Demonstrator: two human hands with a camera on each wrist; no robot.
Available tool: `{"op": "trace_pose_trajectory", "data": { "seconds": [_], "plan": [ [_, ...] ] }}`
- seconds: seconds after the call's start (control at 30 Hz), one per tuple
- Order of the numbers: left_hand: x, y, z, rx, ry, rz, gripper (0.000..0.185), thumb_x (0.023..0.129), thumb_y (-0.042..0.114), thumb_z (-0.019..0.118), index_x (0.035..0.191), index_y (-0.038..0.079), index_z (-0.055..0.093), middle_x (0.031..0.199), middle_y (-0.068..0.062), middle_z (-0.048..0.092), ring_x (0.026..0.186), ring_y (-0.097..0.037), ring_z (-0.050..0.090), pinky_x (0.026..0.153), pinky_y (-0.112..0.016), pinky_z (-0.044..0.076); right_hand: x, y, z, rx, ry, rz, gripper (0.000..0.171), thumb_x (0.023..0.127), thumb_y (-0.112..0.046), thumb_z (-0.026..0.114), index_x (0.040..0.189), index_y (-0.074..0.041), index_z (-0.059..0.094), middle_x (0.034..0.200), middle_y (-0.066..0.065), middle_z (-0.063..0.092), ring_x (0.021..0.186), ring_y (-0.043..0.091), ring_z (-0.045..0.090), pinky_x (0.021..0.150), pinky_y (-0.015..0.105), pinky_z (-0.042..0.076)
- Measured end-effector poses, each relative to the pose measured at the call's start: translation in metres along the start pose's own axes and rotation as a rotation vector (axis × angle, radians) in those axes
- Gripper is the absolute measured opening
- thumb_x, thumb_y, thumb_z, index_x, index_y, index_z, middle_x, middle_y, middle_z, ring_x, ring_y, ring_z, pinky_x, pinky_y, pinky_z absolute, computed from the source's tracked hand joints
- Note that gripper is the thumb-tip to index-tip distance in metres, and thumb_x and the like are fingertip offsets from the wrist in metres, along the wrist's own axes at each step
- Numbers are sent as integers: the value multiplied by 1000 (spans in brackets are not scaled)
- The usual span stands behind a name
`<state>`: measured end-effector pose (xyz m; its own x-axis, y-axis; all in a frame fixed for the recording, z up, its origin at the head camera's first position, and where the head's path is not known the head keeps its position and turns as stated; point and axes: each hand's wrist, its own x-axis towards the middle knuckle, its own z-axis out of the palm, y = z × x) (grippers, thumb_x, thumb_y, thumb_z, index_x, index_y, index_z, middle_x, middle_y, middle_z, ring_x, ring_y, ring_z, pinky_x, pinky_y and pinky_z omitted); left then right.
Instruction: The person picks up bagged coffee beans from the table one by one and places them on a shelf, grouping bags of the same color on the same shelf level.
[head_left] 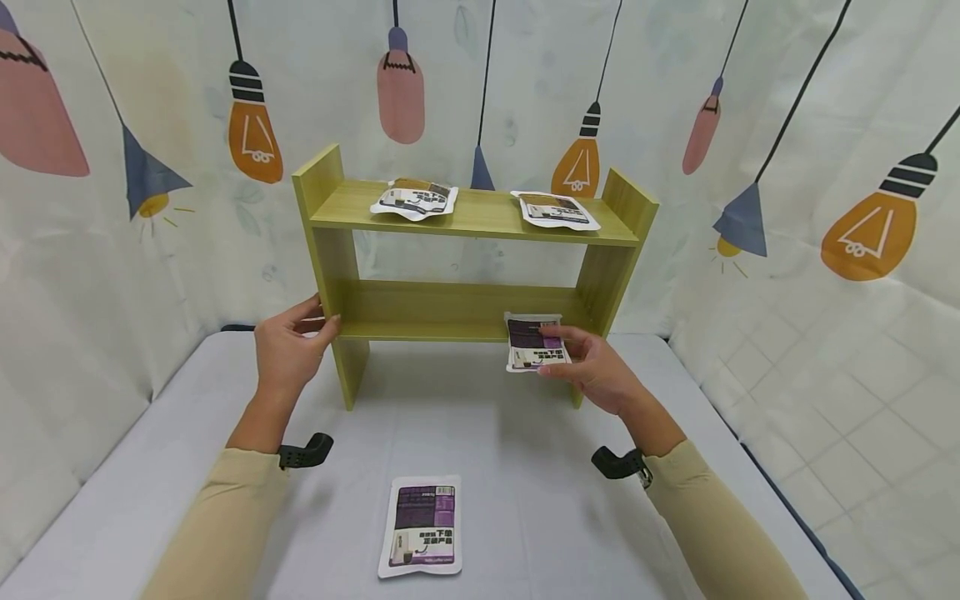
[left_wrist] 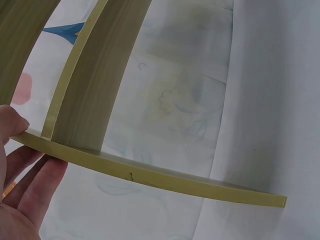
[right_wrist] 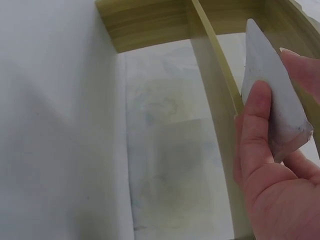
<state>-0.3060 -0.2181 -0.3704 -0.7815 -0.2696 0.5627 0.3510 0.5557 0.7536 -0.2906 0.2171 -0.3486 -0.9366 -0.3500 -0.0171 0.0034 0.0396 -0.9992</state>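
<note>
A yellow-green two-tier wooden shelf (head_left: 465,309) stands on the table. My left hand (head_left: 291,348) pinches the shelf's left side panel (left_wrist: 150,176), thumb on one face and fingers on the other. With my right hand (head_left: 603,375) I hold a white pouch (head_left: 522,340) with a purple label, at the front edge of the lower board toward its right end. Its plain pale back (right_wrist: 280,95) shows between thumb and fingers in the right wrist view. On the top board lie two similar pouches, one left of centre (head_left: 415,202) and one on the right (head_left: 555,213).
Another purple-labelled pouch (head_left: 422,527) lies flat on the white table (head_left: 517,517), near its front edge. Behind the shelf hangs a pale wall cloth (head_left: 315,67) printed with lamps and bulbs, and it continues along both sides.
</note>
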Motion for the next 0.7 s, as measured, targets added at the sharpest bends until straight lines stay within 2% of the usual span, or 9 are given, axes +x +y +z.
{"op": "trace_pose_trajectory", "data": {
  "seconds": [0.33,0.57,0.7],
  "plan": [
    [0,-1,0,3,2,1,45,94,24,74,138,15,66,123,-15,74,101,-36,75,69,1,45,3,0,0,-15,-4,12,74,85,9,74,152,-1,44,137,19,53,113,21,62,91,22,56],
    [0,-1,-1,-6,-7,-1,45,94,25,74,137,16,66,123,-17,74,102,-39,74,70,-1,47,5,0,0,-44,35,17,67,86,6,75,148,-1,50,143,20,51,116,22,61,90,21,56],
    [0,0,-1,0,-9,-8,45,94,26,74,137,16,66,124,-17,74,103,-39,74,70,-2,48,8,0,0,-83,72,30,63,87,2,77,145,-3,55,139,17,55,114,21,60,88,20,56]
  ]
}}
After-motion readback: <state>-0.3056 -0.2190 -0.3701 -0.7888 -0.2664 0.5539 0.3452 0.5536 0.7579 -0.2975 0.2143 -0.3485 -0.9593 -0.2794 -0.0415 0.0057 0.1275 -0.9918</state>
